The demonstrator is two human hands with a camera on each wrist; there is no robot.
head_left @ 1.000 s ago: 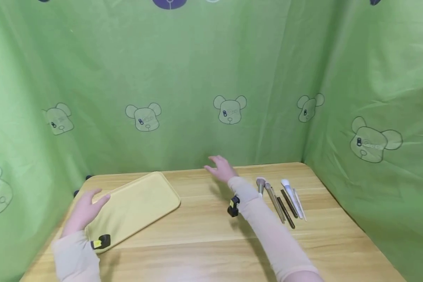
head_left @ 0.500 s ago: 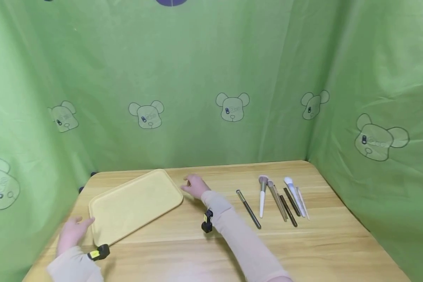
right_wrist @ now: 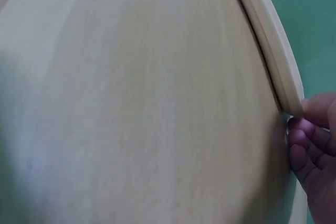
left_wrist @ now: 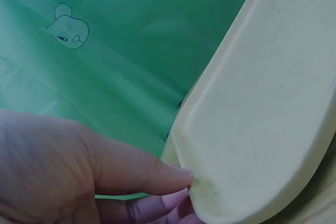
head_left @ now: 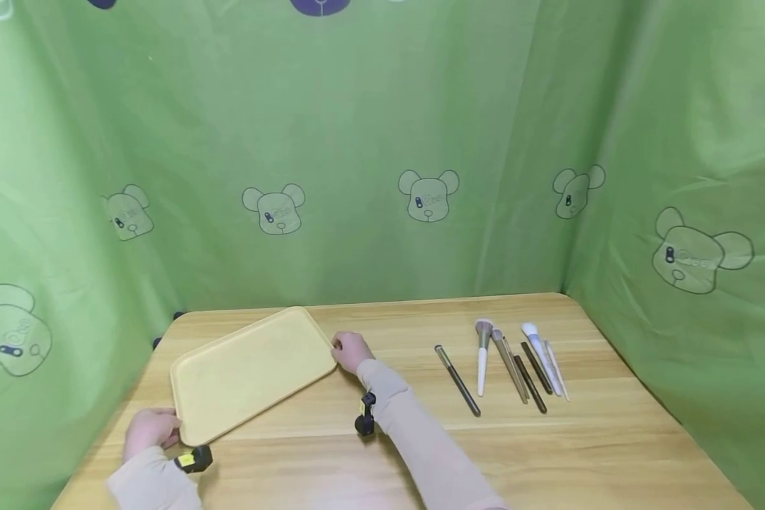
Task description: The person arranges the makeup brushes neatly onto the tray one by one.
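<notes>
A light wood-grain worktop [head_left: 586, 453] is spreading across the foreground. Nearest, the person's left hand [head_left: 149, 431], emerging from a cream cloth sleeve [head_left: 156, 489], is gripping the near left corner of a shallow, pale yellow rectangular tray with rounded corners [head_left: 251, 375]. The tray is lying on the left part of the worktop. Farther off, the right hand [head_left: 352, 350] is holding the tray's right short side, near its front corner.

The head view is partly hiding the left fingers; the left wrist view is showing them pinching narrowly, the thumb [left_wrist: 176, 176] pressing the rim and the others curling below. It is also revealing a small dark mark [left_wrist: 215, 193] on the tray beside the thumb. The right wrist view is showing the right fingers [right_wrist: 299, 156] bunching at the rim, pinching it narrowly with the thumb, and a dark line running between rim and worktop.

The head view alone is taking in the whole tray, its long axis slanting from near left to far right. It is also showing, well apart on the right, a slim dark-handled brush [head_left: 457, 380], a white-handled brush with a brown head [head_left: 482, 354] and a cluster of slim brushes and sticks [head_left: 535, 368]. Beyond, a green curtain with bear-head outlines [head_left: 357, 127] is hanging behind the worktop.
</notes>
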